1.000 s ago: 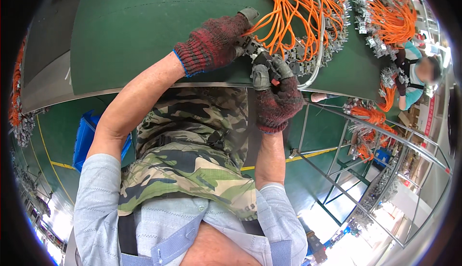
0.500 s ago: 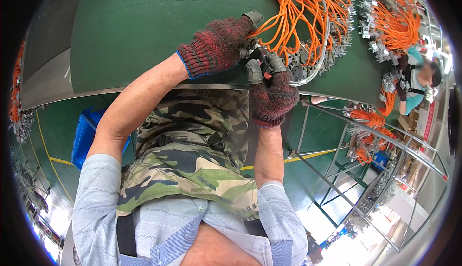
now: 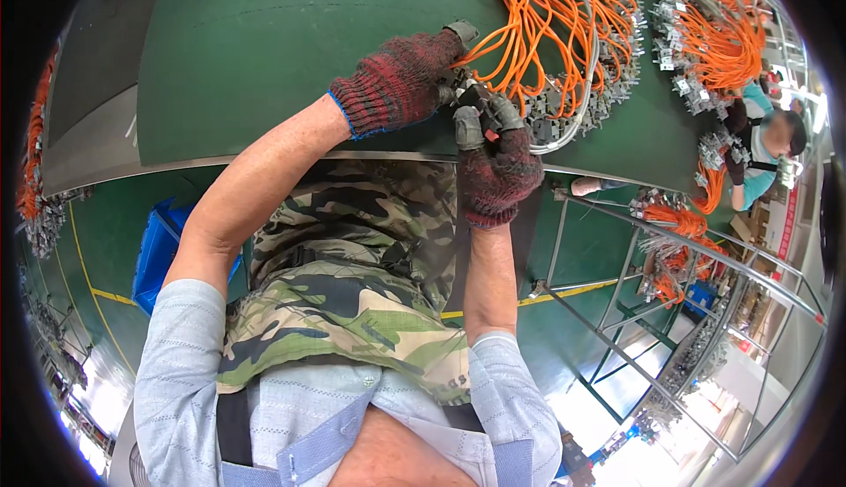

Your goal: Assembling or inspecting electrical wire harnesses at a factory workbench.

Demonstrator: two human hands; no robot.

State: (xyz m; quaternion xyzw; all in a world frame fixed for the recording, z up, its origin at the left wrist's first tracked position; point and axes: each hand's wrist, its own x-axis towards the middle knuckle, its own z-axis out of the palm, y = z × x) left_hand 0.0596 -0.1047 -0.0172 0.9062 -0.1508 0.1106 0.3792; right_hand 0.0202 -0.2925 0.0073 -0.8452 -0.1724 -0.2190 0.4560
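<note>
Green-and-tan camouflage cloth (image 3: 352, 319) covers the lap; beyond it, the gloved right hand (image 3: 500, 165) has its grip closed on a dark, red-marked piece (image 3: 477, 96), meeting a small connector (image 3: 460, 82) pinched in the gloved left hand's (image 3: 397, 81) grip above the bench (image 3: 291, 73), just beside bundled orange cables (image 3: 538, 33); farther right sits another person (image 3: 756, 139)

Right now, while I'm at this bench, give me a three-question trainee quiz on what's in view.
1. True or false: the right hand is bare.
2. What colour are the bundled cables on the green tabletop?
3. Which is left of the camouflage cloth: a) the blue bin, b) the metal tube frame?

Key: 1. False, it wears a glove. 2. Orange. 3. a.
</note>
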